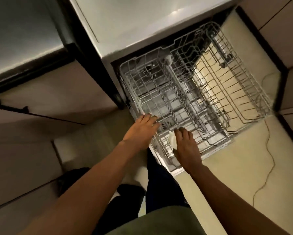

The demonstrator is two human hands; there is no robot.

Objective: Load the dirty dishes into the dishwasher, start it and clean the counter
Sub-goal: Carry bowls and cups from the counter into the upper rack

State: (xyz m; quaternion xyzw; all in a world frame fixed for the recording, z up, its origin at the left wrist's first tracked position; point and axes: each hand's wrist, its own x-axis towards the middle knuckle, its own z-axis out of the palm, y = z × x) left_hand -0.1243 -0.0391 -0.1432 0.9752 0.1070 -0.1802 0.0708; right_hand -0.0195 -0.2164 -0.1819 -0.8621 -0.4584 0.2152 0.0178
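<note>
Wire dish rack [184, 92] pulled out, left hand [140, 131] flat, grip released, right hand [186, 148] grasping round white dish [172, 140]

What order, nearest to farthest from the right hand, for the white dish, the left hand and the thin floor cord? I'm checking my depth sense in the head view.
1. Small white dish, in the right hand.
2. Left hand, just left, on the wire rack's edge.
3. Thin cord, far right on the floor.

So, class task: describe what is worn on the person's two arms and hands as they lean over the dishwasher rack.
Both forearms are bare, with no sleeves in view. The left hand has no glove; a thin band circles its wrist. The right hand is also ungloved, with no ring or watch visible. The blur hides finer detail.
</note>
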